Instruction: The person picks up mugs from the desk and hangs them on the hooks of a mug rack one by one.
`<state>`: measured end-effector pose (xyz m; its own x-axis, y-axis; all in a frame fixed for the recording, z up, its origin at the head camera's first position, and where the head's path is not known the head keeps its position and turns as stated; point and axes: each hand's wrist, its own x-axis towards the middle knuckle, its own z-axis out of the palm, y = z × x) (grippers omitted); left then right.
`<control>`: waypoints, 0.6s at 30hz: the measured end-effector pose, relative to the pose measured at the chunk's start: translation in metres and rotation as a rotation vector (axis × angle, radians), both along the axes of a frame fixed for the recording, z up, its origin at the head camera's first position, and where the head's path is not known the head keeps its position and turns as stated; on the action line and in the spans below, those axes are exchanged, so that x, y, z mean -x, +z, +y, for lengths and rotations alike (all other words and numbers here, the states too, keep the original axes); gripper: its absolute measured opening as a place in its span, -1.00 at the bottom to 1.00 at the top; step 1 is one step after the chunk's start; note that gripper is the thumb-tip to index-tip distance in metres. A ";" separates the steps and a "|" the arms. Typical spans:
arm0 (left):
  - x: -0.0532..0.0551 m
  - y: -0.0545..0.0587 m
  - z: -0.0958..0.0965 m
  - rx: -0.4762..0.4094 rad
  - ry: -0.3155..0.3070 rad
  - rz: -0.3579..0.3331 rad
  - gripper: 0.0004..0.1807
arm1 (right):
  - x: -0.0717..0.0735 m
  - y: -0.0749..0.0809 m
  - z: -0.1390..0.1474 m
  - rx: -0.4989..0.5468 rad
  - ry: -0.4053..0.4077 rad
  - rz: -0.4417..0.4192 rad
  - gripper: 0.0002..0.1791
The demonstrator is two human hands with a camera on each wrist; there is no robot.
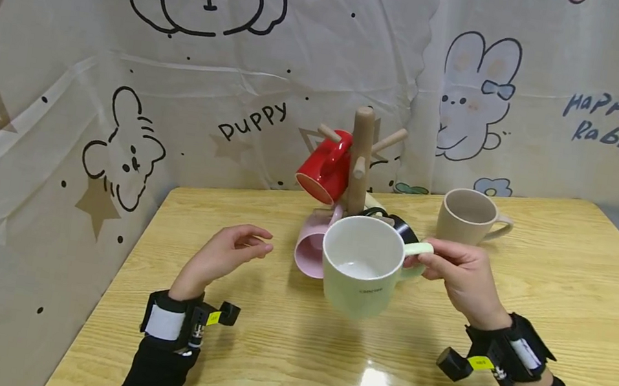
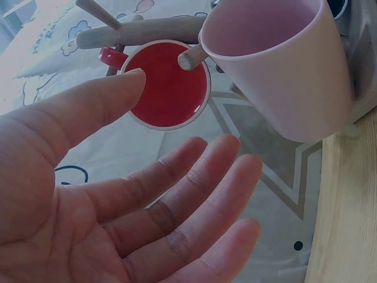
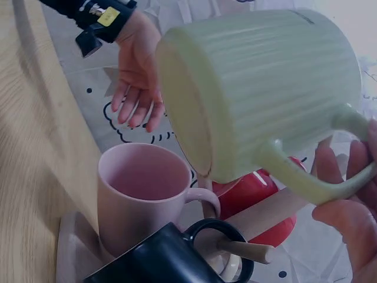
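A light green ribbed mug is held up off the table, its white inside facing the head camera. My right hand pinches its handle between thumb and fingers. My left hand hovers over the table left of the mugs, fingers apart and holding nothing. Behind the green mug stands a wooden mug tree. A red mug hangs from an upper peg. Low on the tree are a pink mug and a black mug, the black one mostly hidden in the head view.
A beige mug stands upright on the wooden table, right of the tree. Bare pegs stick out near the tree's top. A printed cloth hangs close behind the table. Part of a cream-coloured mug shows behind the black one.
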<state>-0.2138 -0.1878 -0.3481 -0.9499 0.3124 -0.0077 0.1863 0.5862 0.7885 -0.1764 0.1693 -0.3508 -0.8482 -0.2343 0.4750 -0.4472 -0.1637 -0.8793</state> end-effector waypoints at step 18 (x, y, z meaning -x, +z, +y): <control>-0.018 0.015 0.015 -0.186 0.014 0.026 -0.53 | -0.020 0.004 -0.014 -0.094 0.091 -0.331 -0.81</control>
<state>-0.1963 -0.1729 -0.3335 -0.9532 0.2933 0.0733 0.2011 0.4337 0.8783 -0.1561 0.1551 -0.3467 -0.9264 -0.3452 0.1506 -0.1227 -0.1015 -0.9872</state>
